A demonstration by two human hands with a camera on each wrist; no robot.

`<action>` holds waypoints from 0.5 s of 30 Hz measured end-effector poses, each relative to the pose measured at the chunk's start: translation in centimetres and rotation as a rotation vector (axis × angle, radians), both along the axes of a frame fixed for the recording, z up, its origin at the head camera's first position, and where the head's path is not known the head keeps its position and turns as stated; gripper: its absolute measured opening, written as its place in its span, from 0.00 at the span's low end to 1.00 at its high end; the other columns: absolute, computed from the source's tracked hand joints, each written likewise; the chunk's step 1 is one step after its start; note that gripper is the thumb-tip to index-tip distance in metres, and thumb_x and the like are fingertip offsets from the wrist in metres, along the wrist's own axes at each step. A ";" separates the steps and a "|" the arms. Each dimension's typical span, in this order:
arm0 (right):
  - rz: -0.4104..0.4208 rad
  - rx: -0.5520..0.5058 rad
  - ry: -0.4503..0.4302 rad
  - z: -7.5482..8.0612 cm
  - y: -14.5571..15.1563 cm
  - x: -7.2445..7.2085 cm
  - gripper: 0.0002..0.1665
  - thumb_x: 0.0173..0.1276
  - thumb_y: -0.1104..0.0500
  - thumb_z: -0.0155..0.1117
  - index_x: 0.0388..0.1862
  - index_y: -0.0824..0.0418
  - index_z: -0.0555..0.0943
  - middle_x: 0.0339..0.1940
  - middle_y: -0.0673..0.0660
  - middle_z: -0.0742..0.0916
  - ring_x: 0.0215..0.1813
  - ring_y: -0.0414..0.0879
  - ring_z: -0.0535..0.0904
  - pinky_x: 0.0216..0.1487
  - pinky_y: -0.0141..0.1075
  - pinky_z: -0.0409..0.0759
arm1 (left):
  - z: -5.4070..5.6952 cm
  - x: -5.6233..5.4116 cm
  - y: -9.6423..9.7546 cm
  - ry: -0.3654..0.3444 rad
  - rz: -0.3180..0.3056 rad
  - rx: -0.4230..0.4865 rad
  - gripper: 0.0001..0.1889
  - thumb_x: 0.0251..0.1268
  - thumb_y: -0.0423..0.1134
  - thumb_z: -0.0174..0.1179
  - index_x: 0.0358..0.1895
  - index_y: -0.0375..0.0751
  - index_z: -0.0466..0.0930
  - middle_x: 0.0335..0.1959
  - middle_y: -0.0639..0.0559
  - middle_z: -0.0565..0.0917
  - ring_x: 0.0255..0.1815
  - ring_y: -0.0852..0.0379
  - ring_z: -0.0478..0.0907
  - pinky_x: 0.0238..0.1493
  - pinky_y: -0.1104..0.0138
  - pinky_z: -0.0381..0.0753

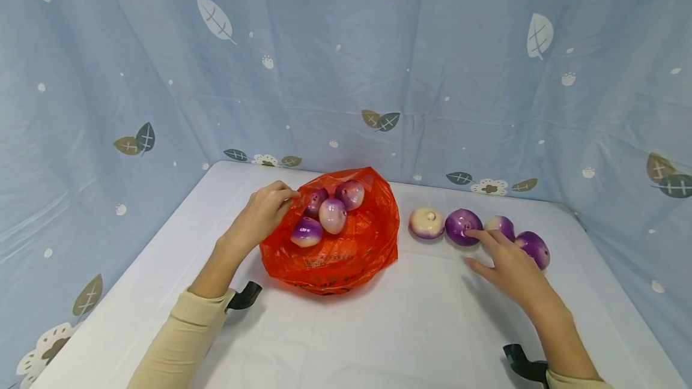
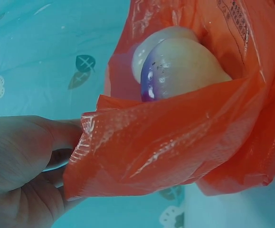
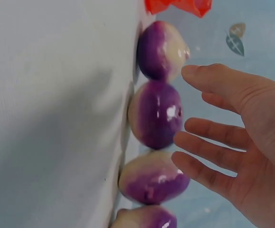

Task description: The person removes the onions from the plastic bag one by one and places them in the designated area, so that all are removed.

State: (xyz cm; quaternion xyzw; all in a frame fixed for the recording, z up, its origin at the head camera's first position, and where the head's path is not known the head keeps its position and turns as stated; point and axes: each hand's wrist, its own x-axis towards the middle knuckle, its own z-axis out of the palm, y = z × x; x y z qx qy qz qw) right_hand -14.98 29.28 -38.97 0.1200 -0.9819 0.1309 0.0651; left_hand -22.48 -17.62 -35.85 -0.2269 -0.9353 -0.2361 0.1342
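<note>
My left hand [image 1: 268,212] pinches the left rim of a red plastic bag [image 1: 373,245], which stands wide open on the table. Several glossy purple-and-cream onions [image 1: 332,216] lie inside it; the left wrist view shows a pale onion [image 2: 184,66] behind the raised rim. To the right of the bag, more onions stand in a row: a cream one [image 1: 427,223], a purple one [image 1: 461,226], and two farther right. Over this row hovers my right hand [image 1: 510,266], fingers spread and holding nothing. Its fingertips are nearest the purple onion; whether they touch it I cannot tell.
A white cloth [image 1: 411,329] covers the table. Blue patterned curtain [image 1: 324,65] hangs behind and along both sides. Black curved mounts stick out at the left wrist [image 1: 244,296] and the right wrist [image 1: 524,365].
</note>
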 end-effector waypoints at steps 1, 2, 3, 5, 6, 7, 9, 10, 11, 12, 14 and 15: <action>0.006 0.002 0.004 -0.1 -0.2 0.0 0.34 0.63 0.49 0.70 0.65 0.59 0.73 0.62 0.73 0.76 0.58 0.73 0.77 0.51 0.71 0.74 | 0.0 0.0 0.0 0.001 -0.001 0.001 0.12 0.66 0.28 0.60 0.50 0.34 0.85 0.43 0.41 0.83 0.44 0.47 0.83 0.47 0.56 0.87; 0.011 0.006 0.014 -0.2 -0.3 0.0 0.33 0.63 0.49 0.70 0.65 0.59 0.73 0.61 0.72 0.77 0.57 0.72 0.78 0.50 0.69 0.76 | 0.0 0.0 0.0 0.002 -0.001 0.002 0.12 0.67 0.29 0.60 0.50 0.34 0.85 0.43 0.42 0.83 0.44 0.47 0.83 0.47 0.56 0.87; 0.018 0.005 0.022 -0.3 -0.5 -0.1 0.33 0.63 0.49 0.70 0.64 0.59 0.74 0.61 0.72 0.77 0.57 0.71 0.78 0.49 0.68 0.77 | 0.0 0.0 0.0 0.004 -0.001 0.002 0.12 0.67 0.29 0.60 0.50 0.34 0.85 0.43 0.42 0.83 0.44 0.47 0.83 0.47 0.56 0.87; 0.032 0.000 0.034 -0.5 -0.8 -0.2 0.32 0.63 0.49 0.70 0.64 0.58 0.74 0.60 0.71 0.78 0.56 0.70 0.79 0.49 0.66 0.79 | 0.0 0.0 0.0 0.008 0.001 0.003 0.11 0.67 0.29 0.60 0.50 0.34 0.85 0.42 0.42 0.83 0.44 0.47 0.83 0.47 0.56 0.87; 0.037 -0.003 0.037 -0.6 -1.0 -0.2 0.32 0.63 0.49 0.70 0.64 0.58 0.75 0.60 0.71 0.78 0.56 0.70 0.79 0.49 0.66 0.79 | 0.1 0.1 0.0 0.008 0.000 0.004 0.11 0.67 0.29 0.60 0.50 0.34 0.85 0.42 0.42 0.83 0.44 0.47 0.83 0.47 0.56 0.87; 0.039 -0.002 0.040 -0.7 -1.1 -0.2 0.32 0.63 0.49 0.71 0.64 0.57 0.75 0.60 0.70 0.78 0.56 0.69 0.79 0.49 0.66 0.79 | 0.1 0.1 0.0 0.008 0.000 0.004 0.11 0.67 0.29 0.60 0.50 0.34 0.85 0.42 0.42 0.83 0.44 0.47 0.83 0.47 0.56 0.87; 0.046 -0.003 0.039 -0.7 -1.5 -0.3 0.32 0.63 0.49 0.71 0.64 0.56 0.75 0.60 0.69 0.79 0.58 0.67 0.79 0.50 0.67 0.78 | 0.1 0.1 0.0 0.005 0.000 0.005 0.11 0.67 0.29 0.60 0.50 0.34 0.85 0.43 0.42 0.83 0.44 0.47 0.83 0.47 0.56 0.87; 0.051 -0.003 0.041 -0.8 -1.6 -0.3 0.32 0.63 0.48 0.70 0.64 0.55 0.75 0.60 0.68 0.79 0.58 0.67 0.79 0.50 0.67 0.78 | 0.1 0.1 0.0 0.003 0.001 0.005 0.11 0.67 0.29 0.60 0.50 0.34 0.85 0.43 0.41 0.83 0.44 0.46 0.83 0.47 0.56 0.87; 0.056 -0.004 0.045 -0.7 -1.8 -0.3 0.32 0.63 0.48 0.71 0.64 0.55 0.75 0.59 0.67 0.80 0.58 0.66 0.79 0.50 0.67 0.78 | 0.1 0.1 0.0 0.000 0.002 0.005 0.12 0.67 0.29 0.60 0.50 0.34 0.85 0.43 0.41 0.83 0.44 0.46 0.83 0.47 0.56 0.87; 0.065 -0.008 0.049 -0.7 -2.0 -0.3 0.32 0.63 0.48 0.71 0.64 0.54 0.75 0.59 0.66 0.80 0.58 0.65 0.80 0.49 0.66 0.79 | 0.1 0.1 0.0 -0.002 0.002 0.004 0.12 0.67 0.29 0.60 0.50 0.34 0.85 0.43 0.41 0.83 0.44 0.46 0.83 0.47 0.56 0.87; 0.081 -0.015 0.065 -0.6 -2.4 -0.4 0.31 0.63 0.48 0.71 0.64 0.53 0.75 0.58 0.65 0.81 0.57 0.64 0.81 0.47 0.64 0.81 | 0.1 0.1 0.0 -0.005 0.004 0.002 0.12 0.67 0.29 0.60 0.51 0.34 0.84 0.43 0.41 0.83 0.44 0.46 0.83 0.47 0.55 0.87; 0.086 -0.019 0.070 -0.5 -2.6 -0.5 0.31 0.62 0.49 0.71 0.64 0.53 0.75 0.58 0.65 0.81 0.57 0.64 0.81 0.46 0.62 0.82 | 0.1 0.1 -0.1 -0.004 0.005 0.001 0.12 0.67 0.29 0.60 0.51 0.33 0.84 0.44 0.41 0.83 0.44 0.46 0.83 0.47 0.55 0.87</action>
